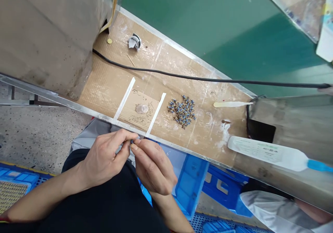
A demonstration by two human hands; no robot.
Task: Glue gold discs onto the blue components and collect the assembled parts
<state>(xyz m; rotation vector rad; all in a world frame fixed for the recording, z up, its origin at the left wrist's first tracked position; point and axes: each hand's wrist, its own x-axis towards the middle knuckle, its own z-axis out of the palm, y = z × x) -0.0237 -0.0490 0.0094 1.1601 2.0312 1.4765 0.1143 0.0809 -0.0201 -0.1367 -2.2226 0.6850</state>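
Small blue part [132, 141] was between your fingertips, just in front of the cardboard-covered bench [101, 87]. Your left hand [108, 156] and your right hand [154, 165] met there, each with thumb and forefinger seeming to pinch it; the fingers hid most of its shape. This step probably called for a light pinch, steady wrists and a slight opening of the fingers, so that you could see the work. Farther from you, the black cable [182, 75] crossed the bench and hardly stood in your way. The white bottle [270, 153] lay at the right. Nearer were the pile of blue-and-brass parts [182, 111], then two white tape strips [156, 115], and between them the clear disc [142, 108] with dark slivers [149, 115], perhaps easy to scatter
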